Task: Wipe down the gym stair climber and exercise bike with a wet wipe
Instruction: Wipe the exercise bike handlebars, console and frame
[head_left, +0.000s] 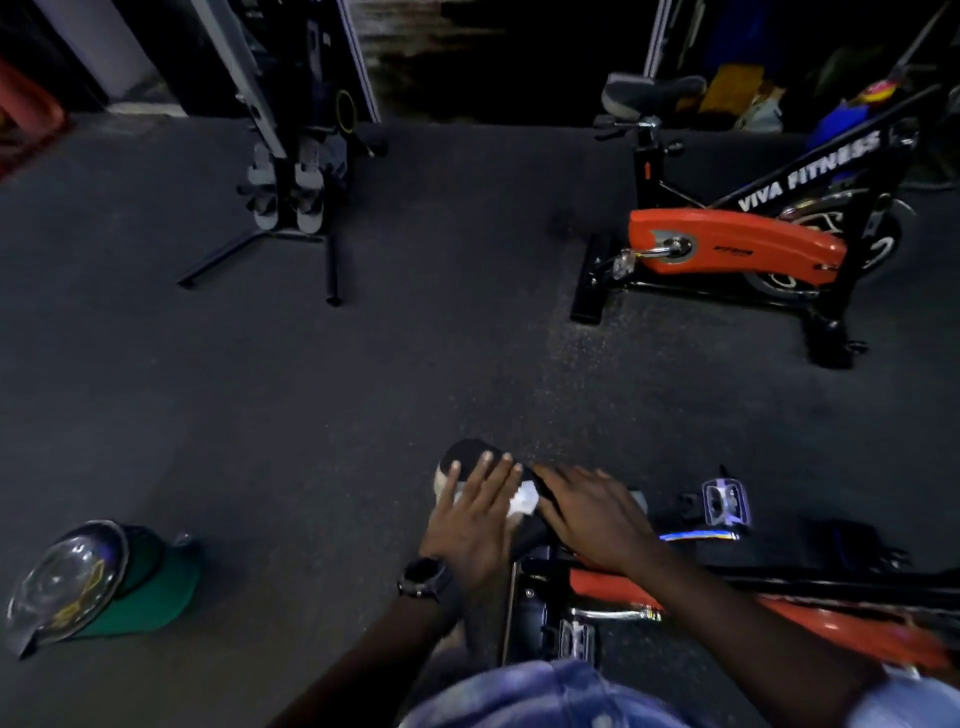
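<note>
Just below me stands an orange and black exercise bike (613, 587); its black saddle (470, 452) points away from me. My left hand (475, 514) lies flat on the saddle with straight fingers, pressing a white wet wipe (524, 500) whose edge shows beside the fingers. My right hand (592, 512) rests flat on the rear of the saddle, fingers straight, touching the wipe's edge. A stair climber (291, 171) with grey foot pedals stands at the far left. A second orange exercise bike (737, 244) stands at the far right.
A green tub with a clear lid (98, 587) lies on the dark rubber floor at my left. Bags and clutter (753, 98) sit behind the far bike. A wide stretch of floor (363, 338) separates me from the far machines.
</note>
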